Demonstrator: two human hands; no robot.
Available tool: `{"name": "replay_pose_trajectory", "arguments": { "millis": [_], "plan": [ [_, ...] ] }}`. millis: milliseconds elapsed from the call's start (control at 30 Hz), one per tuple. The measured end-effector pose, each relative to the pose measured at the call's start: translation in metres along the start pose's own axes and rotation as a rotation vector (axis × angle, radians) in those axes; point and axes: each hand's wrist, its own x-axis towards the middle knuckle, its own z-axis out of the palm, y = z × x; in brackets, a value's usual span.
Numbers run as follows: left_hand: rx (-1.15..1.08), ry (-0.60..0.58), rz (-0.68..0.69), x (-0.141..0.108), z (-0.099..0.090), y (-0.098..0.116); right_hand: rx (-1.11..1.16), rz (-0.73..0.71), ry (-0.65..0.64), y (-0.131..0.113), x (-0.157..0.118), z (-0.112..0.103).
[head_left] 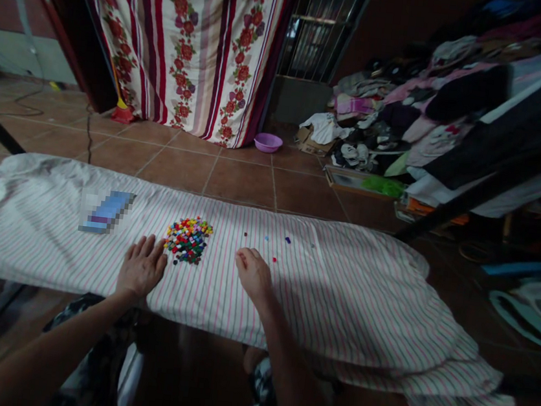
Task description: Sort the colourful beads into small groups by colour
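A pile of small multicoloured beads point(188, 239) lies on the striped cloth point(349, 284) in front of me. My left hand point(143, 267) rests flat just left of the pile, its fingers stretched out and touching or close to the edge beads. To the right of the pile, my right hand point(253, 271) is closed in a pinch low over the cloth; what its fingertips hold, if anything, is hidden. Beyond it are a few loose pieces: a red bead point(274, 259), a brown bead point(246, 234), a light blue bead point(267, 238) and a dark blue one point(288, 239).
A blurred blue flat item point(108, 212) lies on the cloth at the left. Past the cloth's far edge are a tiled floor point(239, 176), a purple basin point(268, 142) and a flowered curtain point(186, 43). Heaped clothes point(408, 108) fill the right side behind a dark bar.
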Motion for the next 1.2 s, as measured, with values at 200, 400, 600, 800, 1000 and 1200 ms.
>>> {"name": "replay_pose_trajectory", "arguments": {
  "millis": [200, 400, 600, 800, 1000, 1200],
  "plan": [
    [-0.008, -0.019, -0.007, 0.001, -0.001, 0.001, 0.033, -0.176, -0.14, -0.03, 0.005, 0.021],
    [-0.032, -0.016, -0.003, 0.002, -0.002, 0.001, 0.048, -0.225, -0.158, -0.046, 0.016, 0.037],
    [-0.03, -0.003, 0.001, 0.001, -0.001, 0.001, 0.041, -0.252, -0.159, -0.059, 0.027, 0.043],
    [-0.047, -0.018, -0.01, 0.001, -0.003, 0.002, -0.039, -0.34, -0.159, -0.072, 0.034, 0.049],
    [-0.043, 0.023, 0.009, 0.002, 0.001, 0.0, -0.051, -0.415, -0.207, -0.073, 0.038, 0.065],
    [-0.025, 0.054, 0.021, 0.001, 0.004, -0.001, 0.024, -0.425, -0.169, -0.071, 0.041, 0.071]
  ]
}}
